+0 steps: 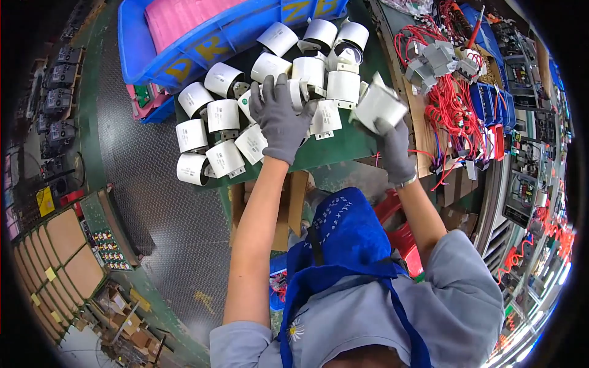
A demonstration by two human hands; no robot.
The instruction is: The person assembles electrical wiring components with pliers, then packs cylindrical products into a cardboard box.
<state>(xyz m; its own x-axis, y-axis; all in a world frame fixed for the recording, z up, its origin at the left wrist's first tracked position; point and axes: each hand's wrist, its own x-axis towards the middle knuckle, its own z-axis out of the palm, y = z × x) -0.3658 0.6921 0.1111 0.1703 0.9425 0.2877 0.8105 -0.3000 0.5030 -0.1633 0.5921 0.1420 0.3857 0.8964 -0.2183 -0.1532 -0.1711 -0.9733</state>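
Observation:
My left hand, in a grey glove, reaches over the pile and grips a white cylindrical part between its thumb and fingers. Farther right, my gloved right hand holds another white cylinder by its near side. That one is tilted, slightly blurred, and raised near the table's right edge. Several similar white cylinders with dark ends and small metal brackets lie close together on the green table. My left hand and forearm partly cover some of them.
A blue bin with pink sheets stands at the table's far edge. To the right are red wires and grey metal boxes. An open cardboard box sits below the near edge, beside a red stool.

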